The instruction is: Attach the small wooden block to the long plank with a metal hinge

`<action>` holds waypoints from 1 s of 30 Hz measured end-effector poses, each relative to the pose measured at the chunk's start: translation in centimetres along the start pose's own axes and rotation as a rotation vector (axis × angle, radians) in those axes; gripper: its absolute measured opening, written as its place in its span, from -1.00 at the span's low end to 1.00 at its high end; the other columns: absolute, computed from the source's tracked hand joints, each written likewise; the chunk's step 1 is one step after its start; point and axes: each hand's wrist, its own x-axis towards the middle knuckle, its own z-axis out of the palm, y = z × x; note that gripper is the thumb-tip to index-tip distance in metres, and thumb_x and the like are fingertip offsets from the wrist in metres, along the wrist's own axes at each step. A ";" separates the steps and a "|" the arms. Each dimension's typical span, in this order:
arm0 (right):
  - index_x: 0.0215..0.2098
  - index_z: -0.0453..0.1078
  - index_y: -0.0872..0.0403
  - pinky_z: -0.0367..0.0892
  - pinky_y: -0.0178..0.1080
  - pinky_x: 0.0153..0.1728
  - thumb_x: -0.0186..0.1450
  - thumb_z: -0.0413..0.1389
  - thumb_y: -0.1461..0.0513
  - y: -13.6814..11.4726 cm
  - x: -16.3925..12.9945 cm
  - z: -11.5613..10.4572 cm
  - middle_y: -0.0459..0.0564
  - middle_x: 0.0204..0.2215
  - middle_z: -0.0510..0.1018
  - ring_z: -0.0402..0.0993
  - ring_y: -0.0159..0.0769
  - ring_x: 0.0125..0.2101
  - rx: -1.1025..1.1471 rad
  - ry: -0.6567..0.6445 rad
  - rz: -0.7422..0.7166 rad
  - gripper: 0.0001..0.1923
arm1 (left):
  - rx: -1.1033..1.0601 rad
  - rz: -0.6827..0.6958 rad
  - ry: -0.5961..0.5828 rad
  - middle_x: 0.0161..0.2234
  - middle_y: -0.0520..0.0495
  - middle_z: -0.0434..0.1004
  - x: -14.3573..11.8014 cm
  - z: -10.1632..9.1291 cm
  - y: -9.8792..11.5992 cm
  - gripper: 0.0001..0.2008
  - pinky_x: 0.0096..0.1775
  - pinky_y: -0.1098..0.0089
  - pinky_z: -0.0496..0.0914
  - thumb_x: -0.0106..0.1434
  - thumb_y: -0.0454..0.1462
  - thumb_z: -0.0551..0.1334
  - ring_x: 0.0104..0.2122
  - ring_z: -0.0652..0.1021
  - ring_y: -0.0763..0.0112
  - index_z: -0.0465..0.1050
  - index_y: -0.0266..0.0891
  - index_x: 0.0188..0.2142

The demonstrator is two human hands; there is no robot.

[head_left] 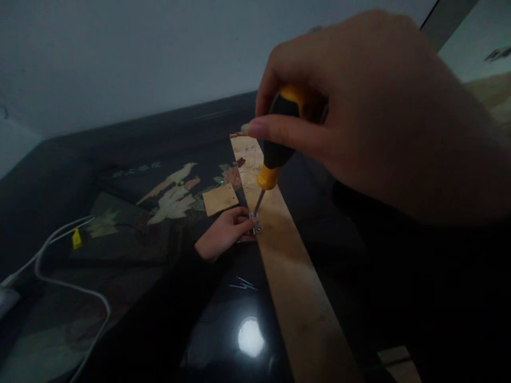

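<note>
Glossy black tabletop point(227, 303) is stretching under 1 wooden plank point(291, 260). Above the plank, my right hand point(339, 101) is gripping a yellow-and-black screwdriver point(275, 154), pointing down to a metal hinge point(257, 227) at the plank's left edge, which my left hand point(221, 234) is pinching.

left hand point(225, 231): low, stretched forward, pinching | right hand point(351, 111): raised higher, curled in a grip, knuckles up

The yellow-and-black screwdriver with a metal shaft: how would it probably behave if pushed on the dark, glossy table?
The screwdriver may roll easily, since its handle looks rounded and the table shiny. It should be stiff, because its metal shaft runs straight.
</note>
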 end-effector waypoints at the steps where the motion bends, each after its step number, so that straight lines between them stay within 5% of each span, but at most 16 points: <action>1: -0.09 0.33 0.00 0.23 -0.18 -0.05 0.18 -0.03 -0.07 0.4 -0.2 -0.1 -0.20 -0.09 0.37 0.33 -0.29 -0.06 0.039 -0.001 -0.067 -0.54 | 0.000 -0.001 -0.001 -0.40 -0.04 0.53 0.0 0.0 0.0 -0.93 -0.28 0.42 0.49 0.19 -0.40 0.18 -0.46 0.55 0.53 0.34 -0.34 -0.30; 5: -0.17 0.38 -0.03 0.24 -0.33 -0.30 0.26 -0.22 0.02 1.1 -1.2 -1.6 -0.28 -0.26 0.46 0.40 -0.48 -0.27 0.069 0.081 -0.220 -0.58 | 0.008 0.001 -0.013 -0.41 -0.05 0.52 0.0 -0.2 0.0 -0.93 -0.32 0.47 0.49 0.20 -0.39 0.17 -0.46 0.54 0.54 0.33 -0.35 -0.29; 7: -0.26 0.43 0.01 0.22 -0.41 -0.42 0.28 -0.44 0.13 0.8 -1.5 -2.5 -0.28 -0.37 0.50 0.41 -0.59 -0.39 0.062 0.078 -0.225 -0.41 | 0.013 0.002 -0.014 -0.41 -0.05 0.51 0.0 -0.2 -0.1 -0.93 -0.34 0.49 0.48 0.21 -0.39 0.17 -0.46 0.54 0.54 0.33 -0.35 -0.29; 10: -0.35 0.45 0.09 0.19 -0.52 -0.49 0.28 -0.50 0.20 0.1 -1.5 -3.3 -0.25 -0.41 0.52 0.41 -0.66 -0.44 0.109 0.053 -0.217 -0.34 | 0.018 0.006 -0.016 -0.39 -0.06 0.51 0.0 -0.2 -0.1 -0.92 -0.34 0.49 0.48 0.19 -0.38 0.18 -0.44 0.55 0.52 0.33 -0.35 -0.29; 17: -0.29 0.43 0.10 0.32 -0.39 -0.19 0.30 -0.49 0.18 -0.1 -0.7 -2.2 -0.17 -0.28 0.46 0.43 -0.42 -0.16 0.145 0.040 -0.169 -0.37 | 0.011 -0.017 0.030 -0.41 -0.05 0.50 -0.2 0.1 0.3 -0.91 -0.31 0.41 0.49 0.17 -0.38 0.20 -0.46 0.54 0.50 0.35 -0.34 -0.30; 23: -0.29 0.43 0.11 0.33 -0.40 -0.21 0.30 -0.46 0.17 -0.4 -0.8 -2.2 -0.16 -0.27 0.45 0.44 -0.43 -0.18 0.125 0.038 -0.148 -0.39 | 0.034 -0.012 0.020 -0.39 -0.06 0.49 -0.4 0.2 0.5 -0.89 -0.32 0.43 0.48 0.16 -0.37 0.21 -0.43 0.54 0.49 0.34 -0.34 -0.29; 30: -0.22 0.40 0.11 0.33 -0.35 -0.17 0.32 -0.46 0.19 -0.5 -0.9 -2.2 -0.17 -0.48 0.43 0.43 -0.41 -0.17 0.100 0.026 -0.174 -0.42 | 0.046 0.018 -0.001 -0.40 -0.06 0.50 0.0 -0.1 -0.1 -0.85 -0.35 0.49 0.47 0.13 -0.36 0.24 -0.40 0.55 0.47 0.33 -0.33 -0.29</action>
